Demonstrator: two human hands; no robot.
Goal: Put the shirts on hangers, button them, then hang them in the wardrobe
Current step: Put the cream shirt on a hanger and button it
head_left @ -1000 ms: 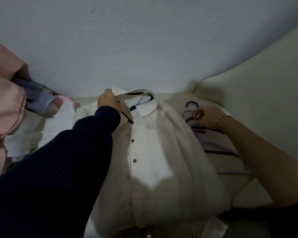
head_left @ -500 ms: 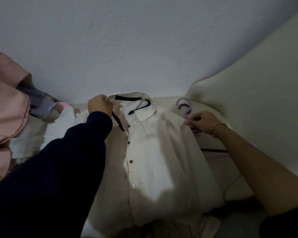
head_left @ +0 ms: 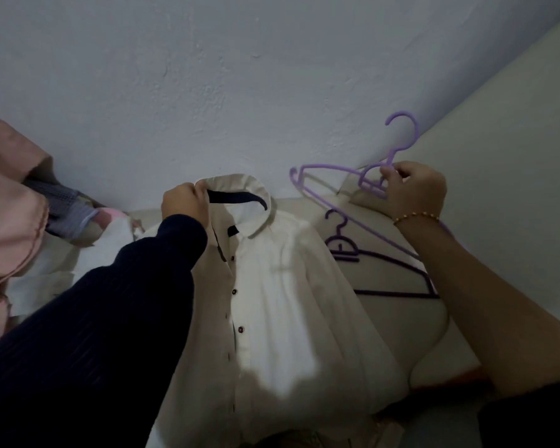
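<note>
The left hand (head_left: 184, 203), in a dark sleeve (head_left: 110, 318), grasps the collar of the white shirt (head_left: 282, 302), which lies front up on a cream cushion (head_left: 401, 318). The right hand (head_left: 413, 189) pinches the neck of a purple hanger (head_left: 324, 168), raised beside the collar. A darker hanger (head_left: 343, 245) lies below on the cushion.

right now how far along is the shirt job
Done: nothing hung yet. In hand: the left hand grips the collar of the white shirt, and the right hand holds a purple hanger above the cushion. Left: slip the hanger in, button up, hang it. A spare hanger and a pile of clothes wait; no wardrobe in view.
</note>
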